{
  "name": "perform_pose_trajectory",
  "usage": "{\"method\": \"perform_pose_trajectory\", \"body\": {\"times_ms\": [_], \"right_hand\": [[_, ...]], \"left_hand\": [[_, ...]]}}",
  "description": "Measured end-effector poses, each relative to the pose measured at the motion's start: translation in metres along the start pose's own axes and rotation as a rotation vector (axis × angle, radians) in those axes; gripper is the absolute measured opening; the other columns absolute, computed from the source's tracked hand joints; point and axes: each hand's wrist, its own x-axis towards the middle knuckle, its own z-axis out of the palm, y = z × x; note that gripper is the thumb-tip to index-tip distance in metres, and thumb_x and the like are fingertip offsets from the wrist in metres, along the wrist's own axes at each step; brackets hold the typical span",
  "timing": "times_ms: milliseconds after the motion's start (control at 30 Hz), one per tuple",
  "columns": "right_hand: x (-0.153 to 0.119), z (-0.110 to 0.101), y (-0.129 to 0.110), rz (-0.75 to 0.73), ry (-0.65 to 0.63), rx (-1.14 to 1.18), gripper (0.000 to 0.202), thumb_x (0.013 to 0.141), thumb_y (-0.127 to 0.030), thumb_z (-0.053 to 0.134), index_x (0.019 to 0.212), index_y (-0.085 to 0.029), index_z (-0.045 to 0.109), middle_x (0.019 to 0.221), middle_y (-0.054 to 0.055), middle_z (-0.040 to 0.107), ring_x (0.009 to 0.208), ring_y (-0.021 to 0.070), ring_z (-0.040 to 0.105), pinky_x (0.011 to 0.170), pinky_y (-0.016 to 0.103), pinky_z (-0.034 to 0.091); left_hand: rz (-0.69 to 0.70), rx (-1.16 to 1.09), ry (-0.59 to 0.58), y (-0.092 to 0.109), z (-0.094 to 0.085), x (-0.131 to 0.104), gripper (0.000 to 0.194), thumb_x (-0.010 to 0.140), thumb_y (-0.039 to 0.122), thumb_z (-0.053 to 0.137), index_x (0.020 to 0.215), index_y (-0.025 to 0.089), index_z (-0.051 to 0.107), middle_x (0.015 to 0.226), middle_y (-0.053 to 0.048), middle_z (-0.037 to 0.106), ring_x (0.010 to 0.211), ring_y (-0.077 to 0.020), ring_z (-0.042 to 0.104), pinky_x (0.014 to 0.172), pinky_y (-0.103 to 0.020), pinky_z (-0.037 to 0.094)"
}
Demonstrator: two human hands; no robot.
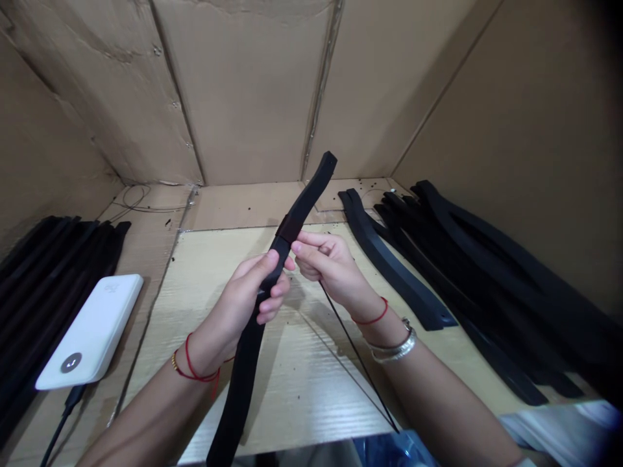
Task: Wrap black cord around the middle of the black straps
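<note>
My left hand (256,288) is wrapped around a long, curved black strip (311,194) near its middle, thumb on top. The strip stands tilted, its upper end pointing away to the right and its lower end near the front edge. A dark band (291,228) goes around the strip just above my left thumb. My right hand (324,259) pinches at the right edge of that band. From below my right hand a thin dark cord (348,332) runs down to the table's front edge. What exactly lies between the right fingertips is too small to tell.
Black strips (58,259) are piled at the left under a white power bank (95,331) with a cable. More black strips (467,259) lie at the right. Cardboard walls (253,84) enclose the table (195,279). Thin wire loops (134,198) lie back left; blue plastic (392,449) is at the front.
</note>
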Motion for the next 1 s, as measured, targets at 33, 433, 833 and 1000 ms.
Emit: {"method": "perform_pose_trajectory", "body": {"times_ms": [33,433,833,1000], "right_hand": [[0.0,0.0,0.0,-0.006,-0.007,-0.001,0.017,0.085,-0.031,0.067,0.084,-0.013,0.067,0.055,-0.007,0.042,0.043,0.004,0.018,0.04,0.023,0.009],[-0.009,0.004,-0.003,0.001,-0.117,0.187,0.03,0.081,-0.033,0.07,0.104,-0.013,0.069,0.047,-0.012,0.031,0.041,0.0045,0.015,0.04,0.022,0.009],[-0.004,0.01,0.0,0.015,0.188,0.091,0.033,0.072,-0.039,0.078,0.085,-0.011,0.067,0.046,-0.012,0.03,0.041,0.0035,0.016,0.039,0.023,0.008],[-0.003,0.012,0.0,0.006,0.198,0.036,0.032,0.072,-0.038,0.079,0.086,-0.012,0.067,0.047,-0.012,0.027,0.041,0.0038,0.015,0.039,0.024,0.007]], "left_hand": [[-0.01,-0.029,-0.012,0.0,0.0,0.0,0.027,0.095,0.04,0.045,0.09,0.016,0.056,0.055,0.008,0.043,0.035,-0.0009,0.031,0.031,-0.009,0.026],[-0.233,-0.422,-0.442,-0.013,-0.01,0.0,0.036,0.094,0.046,0.045,0.084,0.017,0.063,0.046,0.008,0.038,0.026,-0.0016,0.02,0.024,-0.01,0.03],[0.12,0.556,0.203,-0.006,0.003,0.002,0.03,0.078,0.044,0.068,0.088,0.017,0.058,0.061,0.005,0.05,0.048,-0.0072,0.044,0.043,-0.017,0.035],[0.073,0.545,0.182,-0.013,-0.005,0.008,0.03,0.077,0.036,0.069,0.071,0.02,0.045,0.053,0.01,0.037,0.041,-0.0038,0.029,0.04,-0.017,0.024]]}}
